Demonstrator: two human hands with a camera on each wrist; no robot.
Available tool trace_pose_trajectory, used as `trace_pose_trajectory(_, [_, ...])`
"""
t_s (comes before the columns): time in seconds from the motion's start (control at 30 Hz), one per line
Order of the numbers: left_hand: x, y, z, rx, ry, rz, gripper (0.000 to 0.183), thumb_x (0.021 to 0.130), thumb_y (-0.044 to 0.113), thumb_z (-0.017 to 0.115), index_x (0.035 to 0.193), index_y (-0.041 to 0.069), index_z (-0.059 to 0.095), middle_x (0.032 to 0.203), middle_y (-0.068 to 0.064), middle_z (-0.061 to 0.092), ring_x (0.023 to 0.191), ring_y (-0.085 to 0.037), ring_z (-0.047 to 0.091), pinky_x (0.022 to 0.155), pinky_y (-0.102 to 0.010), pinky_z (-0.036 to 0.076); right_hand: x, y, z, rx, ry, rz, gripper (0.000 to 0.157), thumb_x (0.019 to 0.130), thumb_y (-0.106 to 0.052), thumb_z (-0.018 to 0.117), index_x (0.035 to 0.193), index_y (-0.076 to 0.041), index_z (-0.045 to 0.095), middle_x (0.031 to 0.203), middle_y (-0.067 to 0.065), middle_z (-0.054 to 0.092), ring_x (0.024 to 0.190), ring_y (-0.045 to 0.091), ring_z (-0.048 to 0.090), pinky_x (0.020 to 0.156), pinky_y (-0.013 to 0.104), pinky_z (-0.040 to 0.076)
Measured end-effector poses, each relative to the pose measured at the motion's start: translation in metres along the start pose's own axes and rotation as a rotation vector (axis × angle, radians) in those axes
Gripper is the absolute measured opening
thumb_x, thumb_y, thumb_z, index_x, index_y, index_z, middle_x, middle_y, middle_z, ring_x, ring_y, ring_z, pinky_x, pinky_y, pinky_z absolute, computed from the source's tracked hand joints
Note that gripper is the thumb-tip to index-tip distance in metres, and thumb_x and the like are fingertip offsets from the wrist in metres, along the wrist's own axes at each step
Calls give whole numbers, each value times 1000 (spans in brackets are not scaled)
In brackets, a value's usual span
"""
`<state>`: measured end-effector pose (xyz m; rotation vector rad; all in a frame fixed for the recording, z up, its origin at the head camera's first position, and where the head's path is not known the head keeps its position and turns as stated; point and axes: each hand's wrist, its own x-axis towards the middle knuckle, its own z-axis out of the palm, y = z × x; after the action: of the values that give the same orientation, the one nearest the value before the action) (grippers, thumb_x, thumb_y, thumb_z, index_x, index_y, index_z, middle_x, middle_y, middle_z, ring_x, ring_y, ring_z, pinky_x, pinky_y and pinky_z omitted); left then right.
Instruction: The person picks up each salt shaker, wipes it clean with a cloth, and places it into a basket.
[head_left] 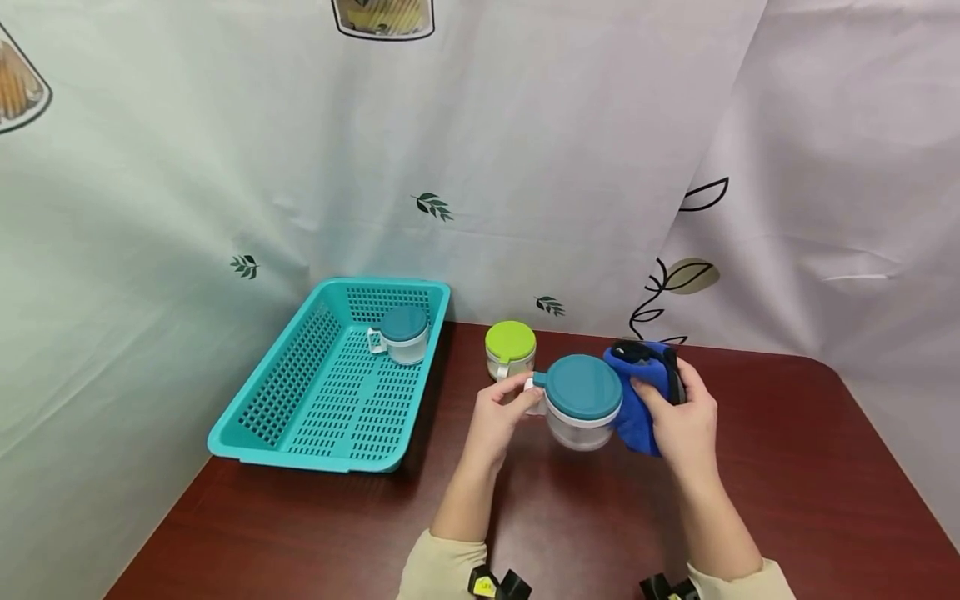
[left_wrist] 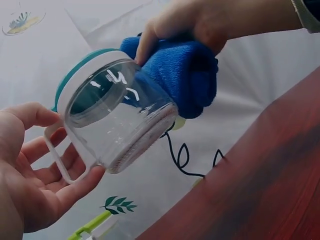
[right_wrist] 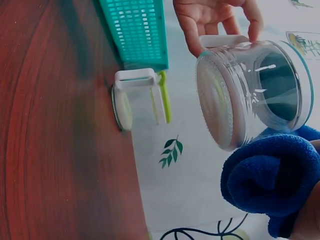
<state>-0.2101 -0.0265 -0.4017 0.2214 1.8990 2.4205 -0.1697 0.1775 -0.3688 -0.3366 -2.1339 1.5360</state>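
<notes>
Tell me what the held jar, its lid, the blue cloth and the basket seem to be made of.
Held jar: glass or hard clear plastic, glossy; it is see-through with bright highlights.
Lid: probably plastic, smooth, with an evenly teal top.
Blue cloth: apparently terry or microfiber, matte, with a fuzzy pile.
Basket: most likely moulded plastic, smooth, one even turquoise with regular slots.

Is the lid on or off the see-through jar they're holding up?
On. The teal lid covers the whole top of the clear jar, which the left hand holds by its handle.
</notes>
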Motion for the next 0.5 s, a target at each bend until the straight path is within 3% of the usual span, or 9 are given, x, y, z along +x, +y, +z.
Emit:
trace_pose_trajectory(0.23, [2, 2, 0, -50, -32, -56, 29, 89, 7, 57, 112, -11, 60, 96, -9, 64, 80, -16, 61, 76, -45, 51, 0, 2, -1, -7, 10, 0, 45, 85, -18, 67, 126, -6, 52, 124, 19, 53, 111, 36, 45, 92, 57, 33])
trace_pose_trajectory(0.5, [4, 0, 3, -40, 54, -94, 25, 87, 11, 60, 105, -7, 64, 90, -3, 64, 84, -17, 54, 78, -37, 44, -4, 2, -1, 13, -4, 16, 44, 85, -18, 68, 125, -6, 53, 122, 19, 55, 110, 35, 47, 91, 56, 34])
